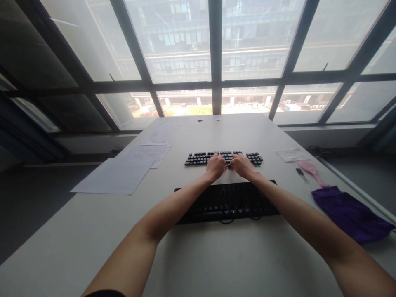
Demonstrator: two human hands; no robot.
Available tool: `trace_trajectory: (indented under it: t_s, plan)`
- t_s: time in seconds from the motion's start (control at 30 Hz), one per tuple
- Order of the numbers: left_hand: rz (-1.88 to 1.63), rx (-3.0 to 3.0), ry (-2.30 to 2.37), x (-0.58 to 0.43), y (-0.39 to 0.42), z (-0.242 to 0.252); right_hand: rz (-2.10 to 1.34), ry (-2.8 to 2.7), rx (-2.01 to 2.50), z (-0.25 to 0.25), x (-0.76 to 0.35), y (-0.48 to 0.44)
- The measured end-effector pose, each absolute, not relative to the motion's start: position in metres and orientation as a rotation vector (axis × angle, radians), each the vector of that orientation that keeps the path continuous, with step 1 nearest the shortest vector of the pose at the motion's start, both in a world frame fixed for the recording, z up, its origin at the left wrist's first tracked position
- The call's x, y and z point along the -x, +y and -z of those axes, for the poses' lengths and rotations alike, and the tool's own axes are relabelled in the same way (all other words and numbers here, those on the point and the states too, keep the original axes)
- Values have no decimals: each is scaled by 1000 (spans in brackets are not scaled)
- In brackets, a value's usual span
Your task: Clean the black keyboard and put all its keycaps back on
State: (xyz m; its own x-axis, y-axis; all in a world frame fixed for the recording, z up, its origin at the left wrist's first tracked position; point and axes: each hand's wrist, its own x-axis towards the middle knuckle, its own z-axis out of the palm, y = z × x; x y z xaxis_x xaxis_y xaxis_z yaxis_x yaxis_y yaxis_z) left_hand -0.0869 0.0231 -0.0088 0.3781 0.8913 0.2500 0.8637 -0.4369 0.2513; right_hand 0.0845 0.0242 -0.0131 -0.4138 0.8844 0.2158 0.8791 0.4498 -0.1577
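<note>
Loose black keycaps (198, 158) lie in rows on the white table, laid out like a keyboard. My left hand (216, 166) rests at the middle of these rows, fingers curled and closed down among the caps. Close beside it, my right hand (242, 165) is closed in the same way, thumb side toward the left. A few caps show in the narrow gap between both hands. Whatever the fingertips pinch is too small to make out. Nearer to me, under my forearms, lies a black keyboard (229, 198) with a bit of cable looping out at its near edge.
White paper sheets (114, 175) spread over the table's left side. On the right lie a clear plastic bag (290, 155), a pink brush-like tool (309, 168), a small black-and-metal tool (300, 173) and a purple cloth pouch (346, 212). Large windows (182, 41) stand beyond the table (216, 260).
</note>
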Motion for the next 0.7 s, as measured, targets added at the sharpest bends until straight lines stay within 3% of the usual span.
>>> trace_trajectory:
  t_s: [0.23,0.47,0.7]
  plan:
    - [-603,-2411,1585,92,-1,-9,-98,-2325,1515,8,-100,2]
    - [-712,-2081,1216,108,-90,-15,-559,-2008,1234,9,-129,-86]
    - [-683,-2007,1137,110,-128,-3,-751,-1945,1149,13,-127,-135]
